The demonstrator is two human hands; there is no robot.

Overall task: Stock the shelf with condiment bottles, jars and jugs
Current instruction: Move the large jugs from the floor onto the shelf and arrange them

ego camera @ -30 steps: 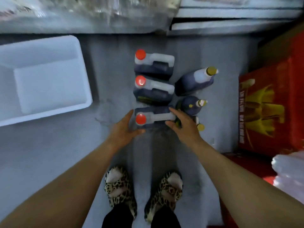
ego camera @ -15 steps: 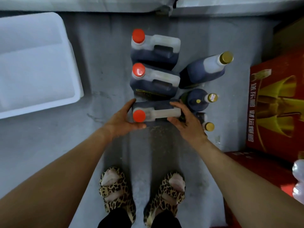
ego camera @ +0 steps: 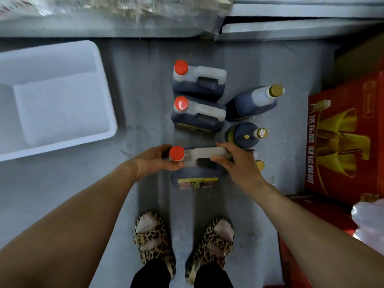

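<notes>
Three dark-sauce jugs with red caps stand in a row on the grey floor. Both my hands grip the nearest jug [ego camera: 197, 175]: my left hand [ego camera: 153, 162] holds its capped end, my right hand [ego camera: 236, 163] its handle end. The jug sits lifted toward me, its yellow label showing. The middle jug [ego camera: 197, 116] and the far jug [ego camera: 199, 80] stand behind it. To the right are a large gold-capped bottle [ego camera: 253, 100], a round dark bottle [ego camera: 245, 135] and a third one [ego camera: 259, 164] mostly hidden by my right hand.
A white plastic tray [ego camera: 56, 100] lies on the floor at left. Red cartons [ego camera: 342, 142] stack up along the right, with a clear plastic bag [ego camera: 367, 221] on them. The grey shelf base [ego camera: 291, 28] runs along the top. My feet in leopard slippers [ego camera: 182, 242] stand below.
Both hands closed on the nearest jug and pulled it away from the row toward me, raising it so that its label shows. The other jugs and bottles stayed put.
</notes>
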